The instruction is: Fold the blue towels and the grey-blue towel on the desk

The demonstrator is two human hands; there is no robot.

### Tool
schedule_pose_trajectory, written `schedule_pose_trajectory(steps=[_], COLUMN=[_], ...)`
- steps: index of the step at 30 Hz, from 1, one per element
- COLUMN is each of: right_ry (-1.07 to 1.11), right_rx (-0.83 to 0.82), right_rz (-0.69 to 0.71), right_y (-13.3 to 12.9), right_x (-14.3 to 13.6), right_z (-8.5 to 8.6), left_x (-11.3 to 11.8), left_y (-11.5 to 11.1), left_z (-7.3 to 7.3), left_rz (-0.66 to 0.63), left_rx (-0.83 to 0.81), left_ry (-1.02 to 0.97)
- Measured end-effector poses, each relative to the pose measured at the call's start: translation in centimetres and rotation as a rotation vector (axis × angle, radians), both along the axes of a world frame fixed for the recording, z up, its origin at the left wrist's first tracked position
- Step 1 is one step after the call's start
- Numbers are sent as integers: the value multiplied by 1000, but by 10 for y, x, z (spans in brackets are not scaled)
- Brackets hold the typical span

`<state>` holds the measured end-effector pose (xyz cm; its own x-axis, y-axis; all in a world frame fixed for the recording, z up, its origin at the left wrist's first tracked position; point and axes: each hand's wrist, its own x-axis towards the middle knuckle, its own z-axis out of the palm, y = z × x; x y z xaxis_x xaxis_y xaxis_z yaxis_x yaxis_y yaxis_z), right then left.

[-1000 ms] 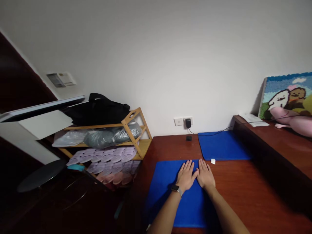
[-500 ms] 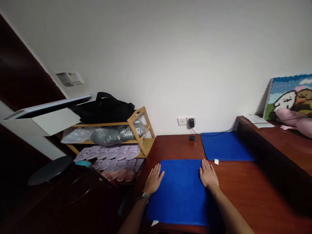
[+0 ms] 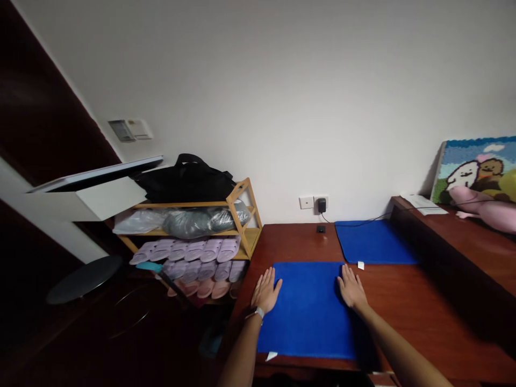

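A blue towel (image 3: 310, 317) lies spread flat on the reddish-brown wooden desk (image 3: 407, 301), a white tag showing at its near left corner. My left hand (image 3: 266, 290) rests flat along the towel's left edge, fingers stretched forward; a watch (image 3: 256, 312) is on that wrist. At the right edge my right hand (image 3: 352, 287) lies flat too, its thumb reaching over the cloth. Neither hand grasps anything. Farther back on the right lies a second blue towel (image 3: 374, 242), its white tag near my right fingertips.
A wooden rack (image 3: 242, 215) with a black bag (image 3: 187, 180) and rows of slippers (image 3: 189, 250) stands left of the desk. A black stool (image 3: 84, 279) is beyond it. A plugged adapter (image 3: 321, 205) trails a cord across the far towel. On the right raised shelf lies a pink plush toy (image 3: 484, 207).
The view has shifted slightly, so the scene sits farther right. Both hands still lie flat at the near towel's side edges, and the towel looks much the same.
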<state>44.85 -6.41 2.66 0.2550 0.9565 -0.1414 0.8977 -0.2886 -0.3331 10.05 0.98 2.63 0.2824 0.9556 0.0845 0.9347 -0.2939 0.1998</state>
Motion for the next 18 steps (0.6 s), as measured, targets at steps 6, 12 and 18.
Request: schedule_pose_trajectory(steps=[6,12,18], right_ry=[-54,-79,-35], right_rx=[2,20,7], right_rz=[42,15,60], right_y=[-31,-31,-31], right_x=[-17,-20,-14], right_z=[-6,4,3], left_x=[1,0,0], left_y=[1,3,6], left_z=[0,3,-1], left_rz=[8,10,5], left_rx=[-5,-15,-25], left_ry=[-3,21,42])
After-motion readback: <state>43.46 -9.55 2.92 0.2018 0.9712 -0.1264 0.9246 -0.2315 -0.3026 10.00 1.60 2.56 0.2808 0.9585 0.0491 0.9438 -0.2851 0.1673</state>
